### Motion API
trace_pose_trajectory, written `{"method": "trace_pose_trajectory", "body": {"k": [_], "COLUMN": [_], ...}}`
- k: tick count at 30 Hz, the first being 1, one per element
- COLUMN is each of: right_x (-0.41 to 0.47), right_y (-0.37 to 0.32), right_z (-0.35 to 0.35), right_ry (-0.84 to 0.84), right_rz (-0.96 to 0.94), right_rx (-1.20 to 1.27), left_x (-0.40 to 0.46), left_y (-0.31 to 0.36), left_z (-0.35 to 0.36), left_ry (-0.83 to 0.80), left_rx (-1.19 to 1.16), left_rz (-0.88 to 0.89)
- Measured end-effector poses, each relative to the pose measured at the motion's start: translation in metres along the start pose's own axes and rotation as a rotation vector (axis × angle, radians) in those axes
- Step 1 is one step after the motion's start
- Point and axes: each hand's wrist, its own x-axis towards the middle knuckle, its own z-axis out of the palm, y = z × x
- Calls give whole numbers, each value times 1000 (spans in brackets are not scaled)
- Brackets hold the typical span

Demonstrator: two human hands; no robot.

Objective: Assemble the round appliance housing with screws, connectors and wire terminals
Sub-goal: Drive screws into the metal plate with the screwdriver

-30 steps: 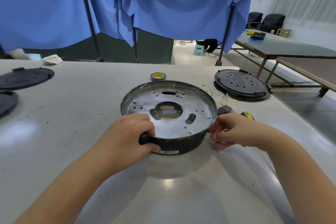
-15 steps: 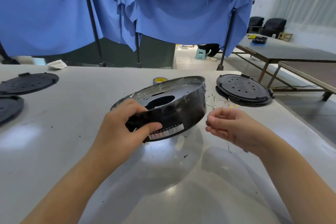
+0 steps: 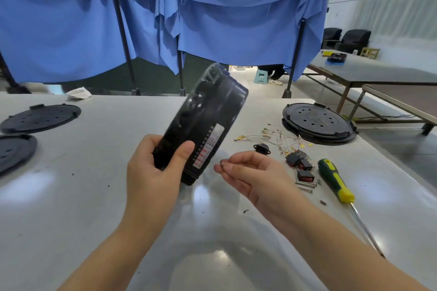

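Observation:
My left hand [image 3: 153, 172] grips the round black housing [image 3: 208, 120] by its lower rim and holds it on edge, almost upright, its labelled side wall toward me. My right hand [image 3: 248, 172] is just right of the housing and pinches a small metal part, probably a screw [image 3: 222, 162], between thumb and fingertips. On the table to the right lie thin wires with yellow terminals [image 3: 272, 136], a black socket connector [image 3: 262, 149], red-and-black switches [image 3: 300, 163], loose screws [image 3: 306, 184] and a green-and-yellow screwdriver [image 3: 335, 182].
A stack of black round covers [image 3: 318, 123] stands at the right, near the table edge. Two more black covers [image 3: 40, 118] lie at the far left. A crumpled white cloth [image 3: 79, 93] rests at the back. Blue curtains hang behind the table.
My left hand has lifted and tipped the housing from flat on the table to nearly upright. My right hand left the rim and now pinches a small part. The parts behind it have come into view.

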Motion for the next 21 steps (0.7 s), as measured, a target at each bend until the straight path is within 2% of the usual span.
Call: {"method": "trace_pose_trajectory", "body": {"k": [6, 12, 21], "right_x": [-8, -7, -9], "right_y": [-3, -4, 1], "right_z": [22, 33, 33], "right_ry": [-9, 78, 101], "right_rz": [-154, -327, -434], "right_rx": [-104, -238, -303], "left_x": [5, 5, 2], "left_y": [1, 0, 2], "left_z": [-2, 1, 4], "left_ry": [19, 3, 2], "left_rx": [-115, -190, -233], "left_rz": [-79, -106, -116]}}
